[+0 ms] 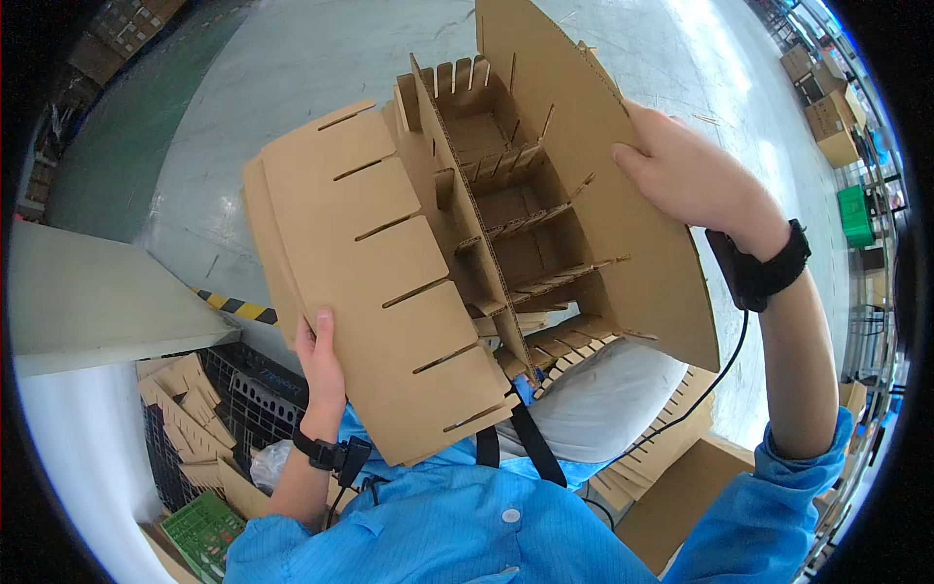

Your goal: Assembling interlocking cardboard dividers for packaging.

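A partly assembled cardboard divider (pixel 520 209), with crossed slotted strips forming square cells, tilts in front of me. My right hand (pixel 671 170) grips the upper right edge of its large plain cardboard panel (pixel 647 263), thumb on the near face and the other fingers hidden behind. On the left, my left hand (pixel 321 362) holds a slotted cardboard sheet (pixel 375 263) by its lower left edge. That sheet has a row of parallel slits along its right side and seems to lie over further sheets. Whether it joins the crossed strips I cannot tell.
A black plastic crate (pixel 258 384) with cardboard offcuts (pixel 190 409) stands at the lower left, near a green board (pixel 202 535). More slotted cardboard (pixel 671 419) lies by my legs. Shelving with boxes and a green bin (pixel 856 216) lines the right side.
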`<action>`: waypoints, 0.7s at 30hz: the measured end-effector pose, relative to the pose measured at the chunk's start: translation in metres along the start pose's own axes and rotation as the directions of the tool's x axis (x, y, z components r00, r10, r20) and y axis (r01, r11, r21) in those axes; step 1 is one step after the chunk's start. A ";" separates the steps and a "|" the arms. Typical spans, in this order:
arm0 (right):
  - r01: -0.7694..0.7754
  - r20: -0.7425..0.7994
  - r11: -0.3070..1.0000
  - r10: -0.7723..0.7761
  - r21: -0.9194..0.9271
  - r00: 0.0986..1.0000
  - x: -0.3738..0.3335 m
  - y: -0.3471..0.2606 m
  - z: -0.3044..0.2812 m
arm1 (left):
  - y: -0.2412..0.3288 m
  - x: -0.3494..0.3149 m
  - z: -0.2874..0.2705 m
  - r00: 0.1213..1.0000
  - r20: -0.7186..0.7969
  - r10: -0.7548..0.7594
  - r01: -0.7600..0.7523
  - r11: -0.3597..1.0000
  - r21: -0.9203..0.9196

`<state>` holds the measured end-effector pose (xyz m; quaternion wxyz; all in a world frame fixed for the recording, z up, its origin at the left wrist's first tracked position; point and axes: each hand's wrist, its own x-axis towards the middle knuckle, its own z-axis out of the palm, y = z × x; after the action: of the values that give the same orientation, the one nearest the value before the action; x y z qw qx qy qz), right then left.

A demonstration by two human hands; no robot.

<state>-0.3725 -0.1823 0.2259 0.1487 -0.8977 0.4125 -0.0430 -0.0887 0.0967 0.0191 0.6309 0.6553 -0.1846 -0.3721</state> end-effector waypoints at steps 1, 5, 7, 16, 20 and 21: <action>-0.002 0.001 1.000 0.002 0.001 1.000 0.002 0.000 0.000 | 0.000 0.000 -0.001 1.000 0.001 -0.002 0.002 1.000 0.002; -0.038 0.052 0.999 0.038 -0.008 0.998 0.010 0.005 0.000 | 0.002 0.001 0.000 1.000 0.018 0.002 -0.002 1.000 -0.011; -0.048 0.058 0.999 0.048 -0.011 0.997 0.012 0.003 0.000 | 0.002 0.000 -0.001 1.000 0.012 -0.005 0.005 1.000 -0.018; -0.011 -0.020 1.000 0.011 0.020 1.000 0.007 0.011 0.005 | -0.003 0.003 -0.002 1.000 0.002 0.009 -0.009 1.000 0.004; -0.040 -0.001 0.999 0.040 0.031 0.999 0.008 0.006 0.008 | -0.002 0.002 -0.001 1.000 -0.012 0.020 -0.020 1.000 -0.010; -0.017 -0.052 0.999 0.019 0.039 0.998 0.007 0.005 0.010 | -0.001 0.002 0.000 1.000 -0.010 0.016 -0.016 1.000 -0.014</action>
<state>-0.3699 -0.1883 0.2149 0.1554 -0.8894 0.4236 -0.0730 -0.0874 0.0954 0.0173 0.6394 0.6512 -0.1841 -0.3651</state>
